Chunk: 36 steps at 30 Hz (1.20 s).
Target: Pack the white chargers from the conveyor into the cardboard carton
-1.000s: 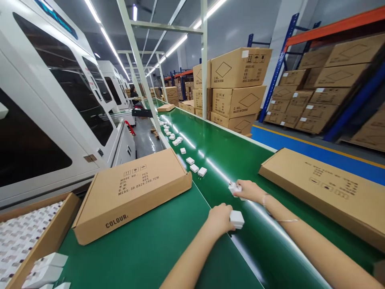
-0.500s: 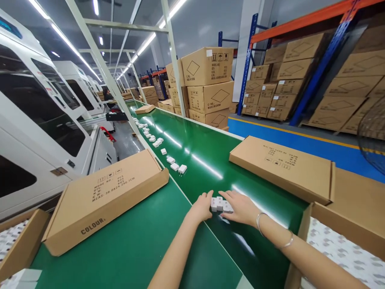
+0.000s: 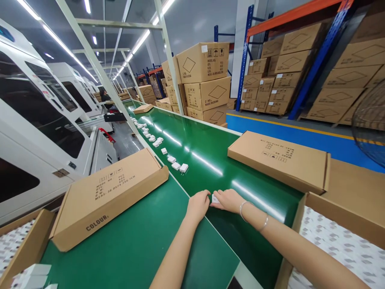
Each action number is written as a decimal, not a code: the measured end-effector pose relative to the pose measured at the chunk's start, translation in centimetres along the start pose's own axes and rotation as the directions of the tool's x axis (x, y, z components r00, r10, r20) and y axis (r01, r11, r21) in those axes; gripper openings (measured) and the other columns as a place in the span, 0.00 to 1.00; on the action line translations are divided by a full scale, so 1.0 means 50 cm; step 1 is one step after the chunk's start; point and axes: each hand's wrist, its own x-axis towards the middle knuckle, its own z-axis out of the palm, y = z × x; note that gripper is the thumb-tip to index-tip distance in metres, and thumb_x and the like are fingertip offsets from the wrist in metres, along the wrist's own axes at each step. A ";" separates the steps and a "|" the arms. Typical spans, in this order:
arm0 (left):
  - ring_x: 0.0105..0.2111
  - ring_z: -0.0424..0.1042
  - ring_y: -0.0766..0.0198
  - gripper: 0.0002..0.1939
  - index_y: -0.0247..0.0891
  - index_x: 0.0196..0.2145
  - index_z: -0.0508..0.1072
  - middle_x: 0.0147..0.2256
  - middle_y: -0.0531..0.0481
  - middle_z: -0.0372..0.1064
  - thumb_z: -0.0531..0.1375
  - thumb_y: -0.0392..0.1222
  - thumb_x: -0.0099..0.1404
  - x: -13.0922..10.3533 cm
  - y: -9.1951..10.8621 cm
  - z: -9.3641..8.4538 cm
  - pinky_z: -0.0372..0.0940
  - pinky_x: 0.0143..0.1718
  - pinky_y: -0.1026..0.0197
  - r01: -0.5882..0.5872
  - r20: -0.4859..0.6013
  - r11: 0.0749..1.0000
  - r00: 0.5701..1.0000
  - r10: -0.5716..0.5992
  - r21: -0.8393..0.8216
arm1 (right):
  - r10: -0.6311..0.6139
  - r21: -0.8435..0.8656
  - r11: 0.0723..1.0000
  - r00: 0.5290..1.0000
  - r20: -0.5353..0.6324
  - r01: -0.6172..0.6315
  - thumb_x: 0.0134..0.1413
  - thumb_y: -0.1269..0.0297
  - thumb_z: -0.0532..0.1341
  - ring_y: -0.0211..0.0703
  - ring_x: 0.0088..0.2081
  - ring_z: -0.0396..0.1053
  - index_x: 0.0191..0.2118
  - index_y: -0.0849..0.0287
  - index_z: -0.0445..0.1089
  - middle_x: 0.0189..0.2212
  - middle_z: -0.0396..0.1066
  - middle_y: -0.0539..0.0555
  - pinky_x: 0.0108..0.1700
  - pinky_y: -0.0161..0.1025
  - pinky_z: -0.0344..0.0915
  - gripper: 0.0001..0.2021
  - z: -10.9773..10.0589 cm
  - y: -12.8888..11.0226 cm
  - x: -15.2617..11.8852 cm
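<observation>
A white plug charger (image 3: pixel 214 198) shows between my two hands over the green conveyor belt. My right hand (image 3: pixel 229 200), with two bangles at the wrist, has its fingers closed round it and covers most of it. On the charger's left side, my left hand (image 3: pixel 198 205) is curled with the fingers together; what lies inside them is hidden. Farther up the belt, several loose white chargers (image 3: pixel 175 165) lie in a straggling line along its left edge. The closest of these charger pieces (image 3: pixel 183 168) shows its metal prongs.
A closed carton (image 3: pixel 111 192) lies at left, another carton (image 3: pixel 279 158) at right. Open boxes of packed white pieces stand at lower right (image 3: pixel 333 241) and lower left (image 3: pixel 18 245). A metal frame post (image 3: pixel 170 56) rises beyond the belt, near stacked cartons (image 3: pixel 206 90). White machines line the left.
My right hand has moved left and its fingers have closed in. The row of chargers seen between my hands is now mostly covered. My left hand has curled more tightly.
</observation>
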 end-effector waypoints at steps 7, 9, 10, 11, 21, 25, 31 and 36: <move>0.41 0.68 0.66 0.15 0.44 0.41 0.67 0.41 0.55 0.70 0.45 0.36 0.63 0.001 0.000 -0.006 0.60 0.39 0.65 0.017 0.016 1.000 1.000 -0.016 -0.024 | 0.283 0.565 0.780 0.957 0.066 -0.269 0.55 0.42 0.27 0.40 0.22 0.67 0.27 0.57 0.57 0.20 0.66 0.51 0.24 0.37 0.62 0.31 -0.094 -0.020 -0.151; 0.41 0.68 0.65 0.15 0.44 0.41 0.68 0.42 0.54 0.70 0.45 0.37 0.63 0.004 -0.001 -0.004 0.60 0.39 0.65 0.027 0.025 0.999 0.999 -0.027 -0.030 | 0.409 0.800 0.414 0.874 0.263 -0.434 0.53 0.38 0.33 0.39 0.17 0.64 0.25 0.57 0.56 0.15 0.61 0.48 0.20 0.35 0.61 0.29 -0.117 -0.031 -0.224; 0.42 0.68 0.65 0.15 0.44 0.41 0.68 0.42 0.53 0.70 0.44 0.37 0.63 0.005 -0.001 -0.003 0.60 0.40 0.64 0.032 0.031 0.999 0.999 -0.031 -0.034 | 0.434 0.866 0.159 0.822 0.369 -0.473 0.52 0.37 0.39 0.38 0.16 0.63 0.24 0.57 0.57 0.13 0.59 0.47 0.18 0.34 0.60 0.28 -0.125 -0.035 -0.257; 0.42 0.68 0.64 0.15 0.43 0.42 0.67 0.42 0.53 0.70 0.44 0.37 0.63 0.006 -0.001 -0.002 0.60 0.40 0.64 0.035 0.038 0.999 0.999 -0.034 -0.036 | 0.429 0.883 -0.080 0.783 0.450 -0.463 0.50 0.37 0.44 0.36 0.15 0.62 0.23 0.57 0.59 0.13 0.58 0.46 0.17 0.33 0.59 0.27 -0.131 -0.038 -0.287; 0.44 0.67 0.63 0.15 0.43 0.43 0.67 0.44 0.53 0.69 0.44 0.38 0.64 0.002 0.010 -0.006 0.61 0.41 0.62 0.035 0.080 0.997 0.996 -0.040 0.061 | 0.357 0.870 -0.460 0.860 0.364 -0.176 0.52 0.42 0.47 0.35 0.11 0.59 0.26 0.59 0.65 0.12 0.60 0.46 0.11 0.30 0.54 0.24 -0.093 -0.048 -0.391; 0.44 0.67 0.63 0.16 0.43 0.43 0.66 0.44 0.53 0.69 0.43 0.38 0.64 -0.002 0.015 -0.007 0.61 0.41 0.63 0.038 0.084 0.997 0.996 -0.044 0.069 | 0.333 0.866 -0.470 0.874 0.354 -0.172 0.52 0.42 0.46 0.35 0.11 0.60 0.26 0.59 0.64 0.13 0.60 0.46 0.11 0.31 0.55 0.24 -0.089 -0.048 -0.397; 0.43 0.67 0.63 0.16 0.42 0.43 0.66 0.44 0.52 0.69 0.43 0.38 0.64 -0.002 0.017 -0.010 0.61 0.40 0.63 0.039 0.094 0.996 0.995 -0.046 0.075 | 0.353 0.872 -0.449 0.858 0.373 -0.194 0.51 0.40 0.46 0.34 0.11 0.58 0.25 0.58 0.63 0.13 0.59 0.46 0.13 0.31 0.55 0.25 -0.092 -0.058 -0.397; 0.44 0.67 0.64 0.16 0.43 0.43 0.66 0.44 0.53 0.69 0.43 0.39 0.64 0.000 0.016 -0.011 0.61 0.40 0.64 0.037 0.106 0.996 0.993 -0.045 0.077 | 0.524 0.929 -0.156 0.769 0.365 -0.334 0.48 0.36 0.45 0.36 0.15 0.58 0.19 0.58 0.59 0.13 0.59 0.49 0.18 0.34 0.57 0.28 -0.154 -0.022 -0.415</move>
